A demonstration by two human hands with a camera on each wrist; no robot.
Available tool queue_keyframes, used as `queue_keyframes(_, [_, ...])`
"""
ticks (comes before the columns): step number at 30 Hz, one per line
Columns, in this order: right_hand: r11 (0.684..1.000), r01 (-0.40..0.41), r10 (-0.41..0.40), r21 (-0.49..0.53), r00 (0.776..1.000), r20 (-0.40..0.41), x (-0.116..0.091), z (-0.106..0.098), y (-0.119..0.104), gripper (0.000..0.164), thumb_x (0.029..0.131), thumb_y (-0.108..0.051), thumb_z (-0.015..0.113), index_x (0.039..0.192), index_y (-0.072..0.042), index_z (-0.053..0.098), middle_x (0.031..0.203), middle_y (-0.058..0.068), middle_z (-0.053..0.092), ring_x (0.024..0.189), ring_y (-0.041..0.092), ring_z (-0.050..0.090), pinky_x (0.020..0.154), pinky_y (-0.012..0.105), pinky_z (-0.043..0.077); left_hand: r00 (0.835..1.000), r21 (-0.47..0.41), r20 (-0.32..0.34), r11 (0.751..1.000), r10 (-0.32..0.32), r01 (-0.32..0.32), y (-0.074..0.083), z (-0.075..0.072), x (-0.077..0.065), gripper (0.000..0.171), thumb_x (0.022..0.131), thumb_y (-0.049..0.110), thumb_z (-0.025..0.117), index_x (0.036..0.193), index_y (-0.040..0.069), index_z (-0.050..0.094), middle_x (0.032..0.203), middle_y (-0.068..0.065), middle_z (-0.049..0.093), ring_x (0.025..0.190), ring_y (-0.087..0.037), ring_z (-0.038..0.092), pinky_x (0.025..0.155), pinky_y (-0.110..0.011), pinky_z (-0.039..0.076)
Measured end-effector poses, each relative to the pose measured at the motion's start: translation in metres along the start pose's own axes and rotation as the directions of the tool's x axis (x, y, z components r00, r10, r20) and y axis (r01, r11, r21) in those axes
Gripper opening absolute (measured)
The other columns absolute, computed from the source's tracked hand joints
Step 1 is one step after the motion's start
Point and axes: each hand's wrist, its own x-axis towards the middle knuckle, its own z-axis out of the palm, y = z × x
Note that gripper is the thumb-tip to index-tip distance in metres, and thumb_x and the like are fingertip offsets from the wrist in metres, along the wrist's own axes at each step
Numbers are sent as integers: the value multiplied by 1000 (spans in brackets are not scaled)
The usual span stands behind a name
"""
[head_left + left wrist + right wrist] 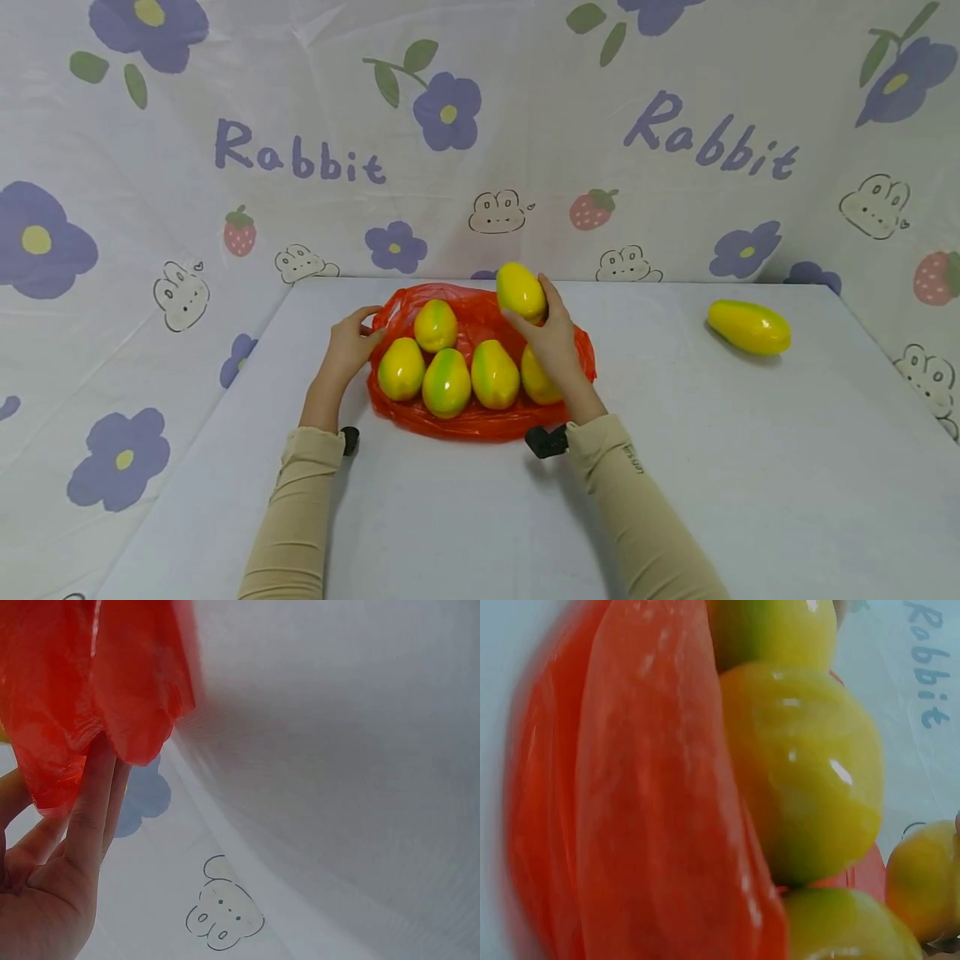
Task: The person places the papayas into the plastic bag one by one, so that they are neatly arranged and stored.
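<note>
A red plastic bag (pixel 465 427) lies spread on the white table with its mouth open upward. Several glossy yellow papayas with green streaks sit in it, one papaya (pixel 447 383) at the front middle and another papaya (pixel 435 326) farther back. My left hand (pixel 348 348) holds the bag's left edge; in the left wrist view its fingers (pixel 88 802) reach up behind the red plastic (pixel 142 675). Between thumb and fingers, my right hand (pixel 553 343) grips a papaya (pixel 521 292) over the bag's back right part. That hand partly covers a papaya (pixel 538 377) in the bag.
A longer papaya (pixel 750 327) lies alone on the table (pixel 750 467) at the right. Behind the table hangs a white cloth (pixel 480 175) printed with purple flowers, rabbits and strawberries. A black wrist mount (pixel 547 442) sits beneath the right sleeve.
</note>
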Motion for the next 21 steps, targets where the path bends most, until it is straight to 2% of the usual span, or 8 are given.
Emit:
queue_keyframes(13, [999, -53, 53, 9, 997, 57, -5, 19, -7, 85, 90, -39, 67, 157, -25, 16, 160, 4, 27, 143, 27, 34, 120, 47, 29, 1000, 1, 2, 1000, -6, 6, 1, -1, -1, 49, 99, 19, 54, 146, 12, 43, 120, -26, 61, 95, -33, 65, 82, -38, 59])
queue_keyframes(21, [997, -71, 71, 1, 995, 76, -7, 30, -9, 84, 90, -39, 68, 156, -26, 17, 159, 4, 29, 140, 28, 36, 117, 51, 33, 1000, 1, -4, 1000, 4, -4, 1, 1, -1, 49, 98, 18, 54, 145, 11, 44, 118, -26, 62, 91, -31, 64, 77, -32, 58])
